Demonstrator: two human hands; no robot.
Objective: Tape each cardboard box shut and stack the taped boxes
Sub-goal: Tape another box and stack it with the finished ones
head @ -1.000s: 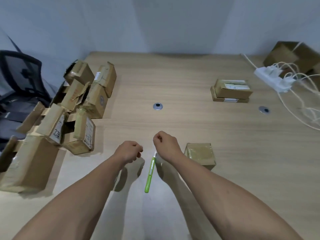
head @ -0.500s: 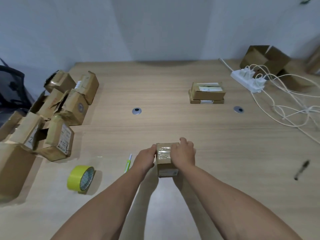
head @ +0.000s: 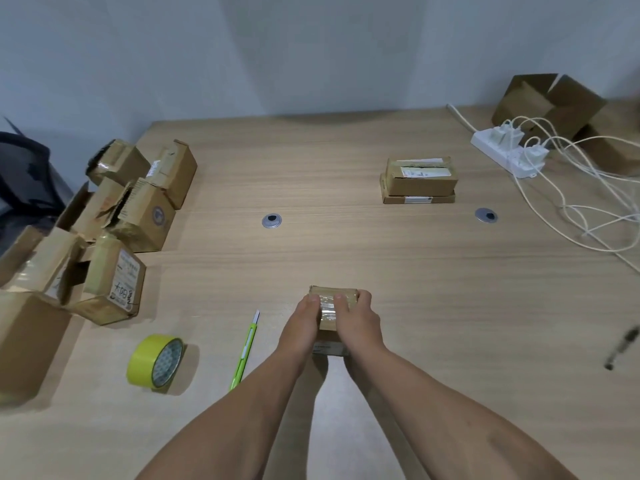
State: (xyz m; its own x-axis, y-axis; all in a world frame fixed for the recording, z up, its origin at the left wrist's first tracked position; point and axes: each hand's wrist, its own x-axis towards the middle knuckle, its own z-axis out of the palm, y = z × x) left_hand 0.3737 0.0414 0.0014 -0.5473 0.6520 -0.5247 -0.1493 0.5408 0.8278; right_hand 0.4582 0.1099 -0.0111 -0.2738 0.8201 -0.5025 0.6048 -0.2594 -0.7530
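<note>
Pale wood worktop [head: 346, 244] under a grey wall. The small box [head: 328, 311], with clear tape across its top, sits near the front edge, its long axis running away from the person. The left hand [head: 303, 327] and right hand [head: 358, 322] clasp its two sides, fingers curled over the top. The stack of two taped boxes [head: 419, 181] lies ahead and to the right, well apart from the hands, with the right hand on the nearer side.

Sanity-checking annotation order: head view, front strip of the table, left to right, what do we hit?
yellow tape roll → green cutter → small box → black pen
</note>
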